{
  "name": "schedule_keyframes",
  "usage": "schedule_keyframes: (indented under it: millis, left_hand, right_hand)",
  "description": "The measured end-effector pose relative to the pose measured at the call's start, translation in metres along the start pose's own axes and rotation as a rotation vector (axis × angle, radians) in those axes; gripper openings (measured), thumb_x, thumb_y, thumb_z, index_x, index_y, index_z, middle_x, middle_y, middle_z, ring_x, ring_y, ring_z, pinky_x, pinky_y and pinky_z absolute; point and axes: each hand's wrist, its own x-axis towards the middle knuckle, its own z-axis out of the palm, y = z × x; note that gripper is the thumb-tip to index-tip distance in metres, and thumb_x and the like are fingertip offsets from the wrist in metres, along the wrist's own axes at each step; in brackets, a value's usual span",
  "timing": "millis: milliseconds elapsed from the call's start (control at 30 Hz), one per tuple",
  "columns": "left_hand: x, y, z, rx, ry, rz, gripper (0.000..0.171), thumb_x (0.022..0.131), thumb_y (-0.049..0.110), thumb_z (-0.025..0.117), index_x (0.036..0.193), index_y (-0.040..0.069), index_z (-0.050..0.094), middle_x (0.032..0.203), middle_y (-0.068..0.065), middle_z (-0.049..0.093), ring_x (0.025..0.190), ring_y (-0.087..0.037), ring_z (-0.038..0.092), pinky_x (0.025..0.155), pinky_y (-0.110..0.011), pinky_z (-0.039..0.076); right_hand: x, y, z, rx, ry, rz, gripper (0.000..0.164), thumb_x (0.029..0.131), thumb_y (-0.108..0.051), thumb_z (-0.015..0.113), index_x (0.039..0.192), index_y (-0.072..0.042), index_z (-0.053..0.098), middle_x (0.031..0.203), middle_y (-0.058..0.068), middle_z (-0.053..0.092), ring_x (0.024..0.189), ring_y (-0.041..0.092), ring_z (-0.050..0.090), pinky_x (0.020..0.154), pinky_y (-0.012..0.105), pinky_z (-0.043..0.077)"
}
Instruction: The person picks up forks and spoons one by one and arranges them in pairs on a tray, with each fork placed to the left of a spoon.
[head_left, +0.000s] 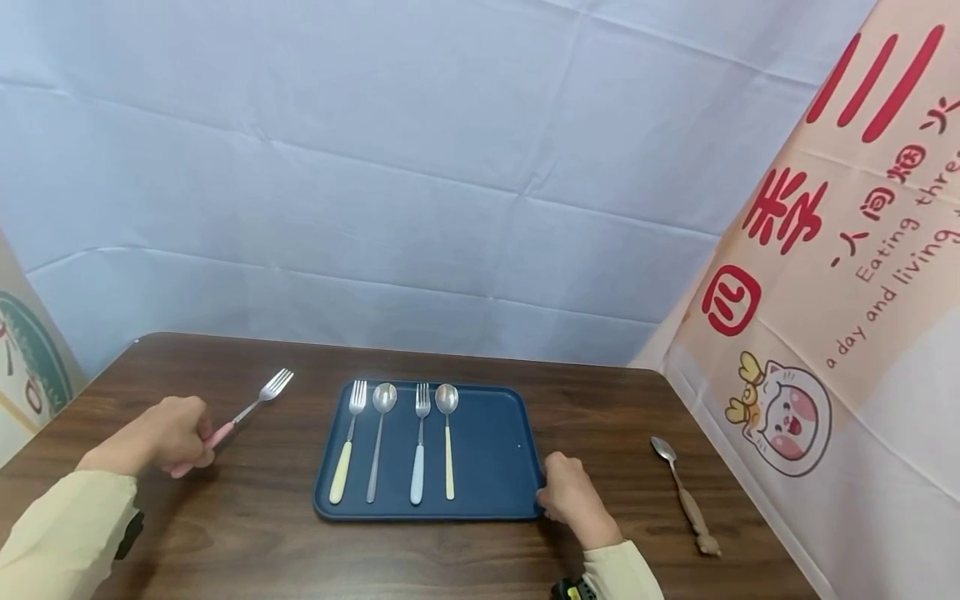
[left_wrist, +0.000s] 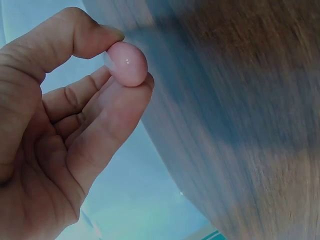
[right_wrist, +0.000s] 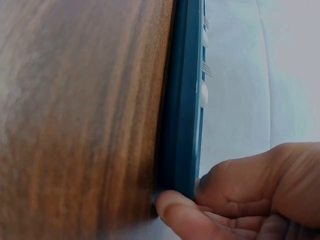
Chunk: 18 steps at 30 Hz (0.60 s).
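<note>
At the left of the table, my left hand (head_left: 168,433) pinches a pink-handled fork (head_left: 221,434), its tines pointing away to the upper right. The rounded end of the pink handle (left_wrist: 129,65) shows between thumb and fingers in the left wrist view. My right hand (head_left: 570,492) holds the right rim of a dark blue tray (head_left: 491,454) near its front corner, thumb and a finger on the edge. On the tray lie, left to right, a yellow-handled fork (head_left: 341,473), a grey spoon (head_left: 377,450), a light-blue-handled fork (head_left: 417,477) and a cream-handled spoon (head_left: 448,458).
A spoon with a brown, figure-ended handle (head_left: 692,507) lies on the wooden table (head_left: 607,417) to the right of the tray. Behind the table hangs a pale cloth (head_left: 375,183), and a printed cloth (head_left: 877,275) borders the right side.
</note>
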Motion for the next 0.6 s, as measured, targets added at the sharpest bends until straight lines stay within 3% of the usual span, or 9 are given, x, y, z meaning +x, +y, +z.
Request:
schedule_keyframes:
  millis: [167,333,600]
  left_hand:
    - [0.000,0.006,0.004,-0.048,0.001,-0.005,0.014,0.069,0.002,0.067,0.062,0.007,0.057,0.040,0.000,0.049,0.037,-0.012,0.050,0.041,-0.029,0.043]
    - [-0.001,0.015,0.011,-0.039,0.030,0.002,0.017,0.067,0.003,0.066,0.056,0.009,0.054,0.039,0.001,0.048,0.035,-0.010,0.048,0.040,-0.027,0.041]
    - [-0.006,0.035,0.020,-0.072,0.065,-0.035,0.021,0.070,0.005,0.065,0.053,0.008,0.054,0.038,0.001,0.047,0.035,-0.011,0.046,0.043,-0.028,0.041]
  right_hand:
    - [0.000,0.000,0.000,0.001,0.001,-0.007,0.032,0.074,0.013,0.053,0.054,-0.010,0.040,0.045,0.004,0.049,0.038,0.012,0.049,0.037,0.022,0.035]
    - [0.001,0.001,0.001,-0.010,0.015,-0.017,0.027,0.073,0.013,0.053,0.055,-0.007,0.045,0.044,0.003,0.049,0.038,0.011,0.049,0.037,0.023,0.036]
    - [0.000,0.000,0.001,-0.013,0.015,-0.015,0.026,0.074,0.012,0.054,0.056,-0.005,0.047,0.043,0.002,0.048,0.037,0.011,0.049,0.036,0.023,0.036]
